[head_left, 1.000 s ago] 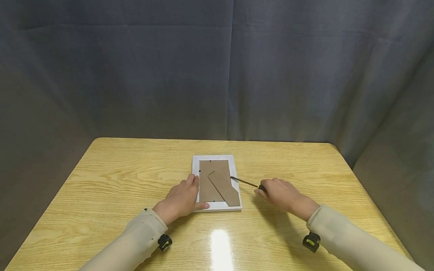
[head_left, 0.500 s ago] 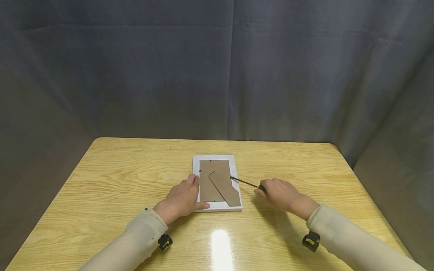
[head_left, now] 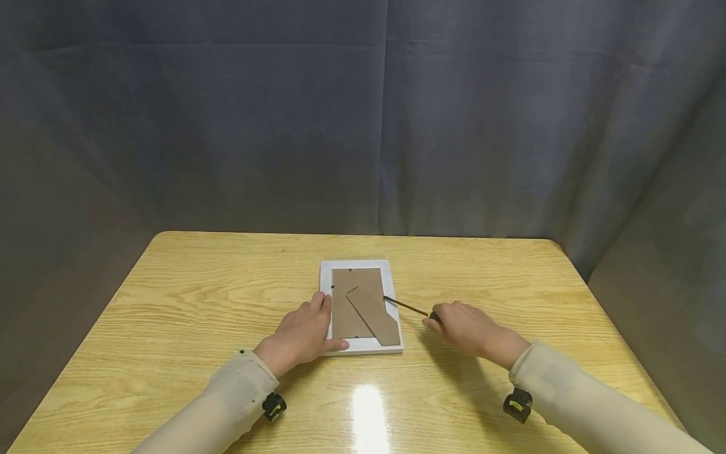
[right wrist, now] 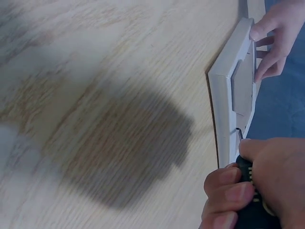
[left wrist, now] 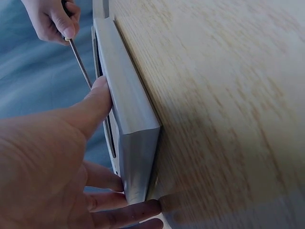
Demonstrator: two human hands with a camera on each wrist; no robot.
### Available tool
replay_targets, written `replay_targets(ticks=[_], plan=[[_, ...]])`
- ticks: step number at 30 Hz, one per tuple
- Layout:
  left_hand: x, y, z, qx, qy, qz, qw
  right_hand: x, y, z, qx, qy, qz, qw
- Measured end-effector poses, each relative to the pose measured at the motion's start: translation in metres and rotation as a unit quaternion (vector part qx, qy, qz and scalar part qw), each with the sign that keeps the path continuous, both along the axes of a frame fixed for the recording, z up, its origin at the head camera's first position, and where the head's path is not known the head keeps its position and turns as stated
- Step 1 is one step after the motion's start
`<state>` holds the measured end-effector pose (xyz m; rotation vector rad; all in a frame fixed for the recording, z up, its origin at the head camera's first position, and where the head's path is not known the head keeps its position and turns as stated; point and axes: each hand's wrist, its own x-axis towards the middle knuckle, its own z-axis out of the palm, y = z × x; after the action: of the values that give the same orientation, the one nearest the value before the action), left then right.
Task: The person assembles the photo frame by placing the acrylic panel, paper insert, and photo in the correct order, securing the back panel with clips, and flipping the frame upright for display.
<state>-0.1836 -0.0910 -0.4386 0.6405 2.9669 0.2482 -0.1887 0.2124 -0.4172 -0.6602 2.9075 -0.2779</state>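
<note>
A white picture frame (head_left: 363, 349) lies face down, its brown backing board (head_left: 357, 315) and angled stand (head_left: 387, 330) showing. My left hand (head_left: 303, 331) holds its near left corner, thumb over the near rim and fingers along the left side. In the left wrist view those fingers (left wrist: 107, 179) reach down the frame's side. My right hand (head_left: 471, 328) grips a screwdriver by its black handle (right wrist: 255, 210), which has yellow markings. The screwdriver's thin shaft (head_left: 407, 306) slants left across the white rim, its tip at the right edge of the backing board.
Small dark tabs (head_left: 333, 287) show along the backing board's edges. The wood-grain table (head_left: 198, 302) has rounded far corners, and a grey curtain (head_left: 283, 126) hangs behind it and along the sides. A bright reflection lies on the table in front of the frame.
The whole head view has shifted slightly. Both hands, the picture frame and the screwdriver stay in nearly the same places relative to one another.
</note>
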Motion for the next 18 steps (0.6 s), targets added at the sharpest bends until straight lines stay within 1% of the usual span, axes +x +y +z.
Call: replay_targets(ticks=[2,9,18], plan=[[-0.0001,-0.0003,-0.0003,0.000,0.000,0.000,1.0000,0.0003,-0.0004,-0.0009,0.000,-0.002,-0.003,1.000],[0.0010,-0.0001,-0.0005,-0.004,0.002,-0.005,1.0000,0.0022,-0.0022,-0.0040,0.002,-0.032,-0.023,0.999],[0.0010,-0.0001,0.0007,-0.001,0.007,-0.004,1.0000,0.0042,-0.0049,-0.0079,0.007,-0.012,-0.031,0.999]])
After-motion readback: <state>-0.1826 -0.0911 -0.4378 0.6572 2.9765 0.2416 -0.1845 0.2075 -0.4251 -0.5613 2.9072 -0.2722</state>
